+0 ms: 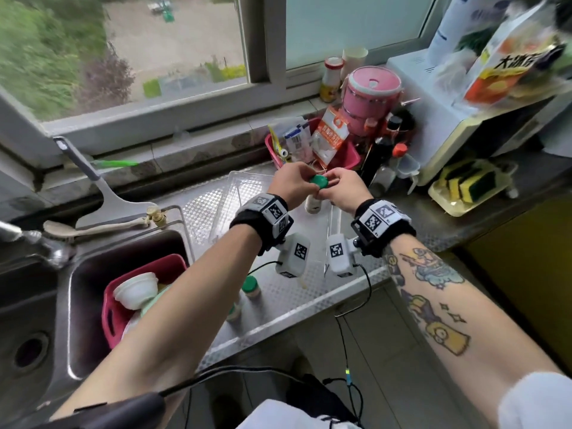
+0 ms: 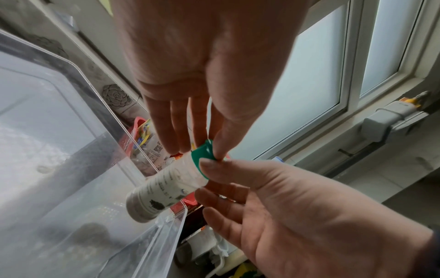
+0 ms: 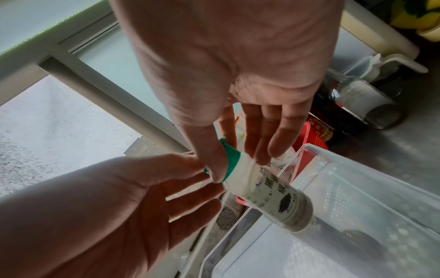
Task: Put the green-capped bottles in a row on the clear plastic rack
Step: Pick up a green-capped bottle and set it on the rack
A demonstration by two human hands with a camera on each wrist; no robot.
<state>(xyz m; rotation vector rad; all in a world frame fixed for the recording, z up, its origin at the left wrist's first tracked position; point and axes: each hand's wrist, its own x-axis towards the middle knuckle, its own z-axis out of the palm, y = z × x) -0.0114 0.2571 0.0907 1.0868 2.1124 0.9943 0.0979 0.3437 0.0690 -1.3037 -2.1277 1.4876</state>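
A white bottle with a green cap (image 1: pixel 318 182) hangs between both hands over the far right part of the clear plastic rack (image 1: pixel 244 187). My left hand (image 1: pixel 305 181) pinches the cap from the left, and my right hand (image 1: pixel 332 184) pinches it from the right. In the left wrist view the bottle (image 2: pixel 164 186) tilts down toward the rack (image 2: pixel 71 169). The right wrist view shows my right hand (image 3: pixel 240 167) with its thumb on the cap and its fingers behind the bottle's (image 3: pixel 269 193) neck. Two more green-capped bottles (image 1: pixel 251 286) stand near the counter's front edge, one partly behind my left forearm.
A red basket of packets (image 1: pixel 346 156) stands right behind the rack, with dark sauce bottles (image 1: pixel 380 156) and a pink container (image 1: pixel 371 94) beside it. The sink with a red basin of bowls (image 1: pixel 108 308) lies to the left. A tray of sponges (image 1: pixel 470 187) is at the right.
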